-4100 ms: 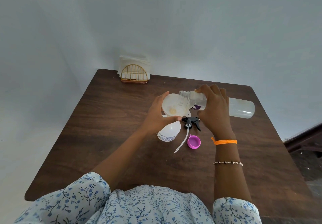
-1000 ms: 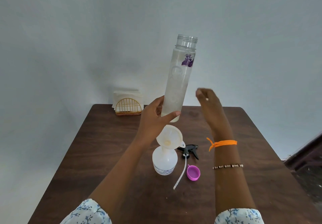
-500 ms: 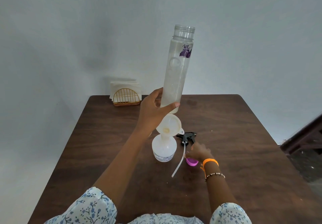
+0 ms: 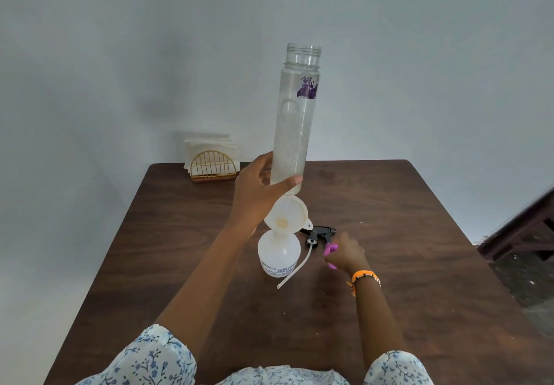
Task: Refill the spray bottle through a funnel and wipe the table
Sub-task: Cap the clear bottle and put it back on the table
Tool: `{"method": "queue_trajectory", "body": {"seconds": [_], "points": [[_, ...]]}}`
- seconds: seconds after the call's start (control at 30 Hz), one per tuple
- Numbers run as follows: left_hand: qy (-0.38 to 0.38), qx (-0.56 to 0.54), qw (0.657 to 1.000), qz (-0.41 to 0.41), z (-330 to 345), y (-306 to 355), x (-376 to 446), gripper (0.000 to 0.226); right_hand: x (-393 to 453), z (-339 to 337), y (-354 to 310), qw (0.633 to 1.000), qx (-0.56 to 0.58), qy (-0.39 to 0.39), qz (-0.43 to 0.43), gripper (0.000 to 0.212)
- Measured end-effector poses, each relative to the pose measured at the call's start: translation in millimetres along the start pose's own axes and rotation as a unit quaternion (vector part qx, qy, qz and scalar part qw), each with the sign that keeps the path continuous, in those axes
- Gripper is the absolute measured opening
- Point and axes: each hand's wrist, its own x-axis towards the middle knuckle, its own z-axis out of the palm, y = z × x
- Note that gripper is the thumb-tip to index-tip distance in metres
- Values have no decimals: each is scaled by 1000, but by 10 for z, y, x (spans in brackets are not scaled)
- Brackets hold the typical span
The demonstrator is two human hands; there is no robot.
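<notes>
Two hands: left hand [image 4: 260, 194] grips bottle [image 4: 295, 120]; right hand [image 4: 344, 252] pinches cap [image 4: 329, 248]

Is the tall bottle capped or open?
Open. The tall bottle stands upright in the left hand, its threaded mouth bare; the right hand is picking up the pink cap off the table.

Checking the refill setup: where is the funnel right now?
In the head view the funnel sits in the neck of the spray bottle at table centre, just below the raised clear bottle.

Table [image 4: 389, 264] dark brown woodgrain. Cap [image 4: 330, 248] pink. Funnel [image 4: 287, 215] white. Sprayer [image 4: 319, 233] black. Wristband [image 4: 363, 274] orange. Sleeves [image 4: 156, 357] white, blue floral. Holder [image 4: 213, 165] gold.
</notes>
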Motion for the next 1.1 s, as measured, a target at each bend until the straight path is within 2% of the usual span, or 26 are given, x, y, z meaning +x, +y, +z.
{"method": "queue_trajectory", "body": {"seconds": [0.13,0.27,0.33,0.5,0.6,0.67,0.73,0.83,0.97,1.1], "points": [[1,-1,1000,-3,4,6,9,55,0,-432,-202,981,172,3,-89,33],[2,4,1000,2,-8,64,29,57,-207,-879,-550,922,350,32,-163,10],[3,9,1000,6,-15,96,43,56,-332,-1070,-732,885,427,39,-181,5],[2,8,1000,11,-49,132,87,55,-543,-1464,-1135,801,554,52,-219,31],[3,7,1000,22,-71,174,123,61,-639,-1697,-1400,738,618,76,-259,30],[4,8,999,31,-88,232,139,60,-706,-1843,-1574,698,650,87,-289,25],[8,5,999,39,-104,283,161,58,-752,-1956,-1733,673,659,100,-320,20],[22,2,998,50,-125,370,201,57,-792,-2079,-1943,658,652,119,-358,10],[38,1,998,56,-155,503,267,64,-806,-2209,-2142,640,645,123,-398,7],[49,3,997,68,-186,622,315,61,-839,-2324,-2275,626,632,129,-437,3]]}}
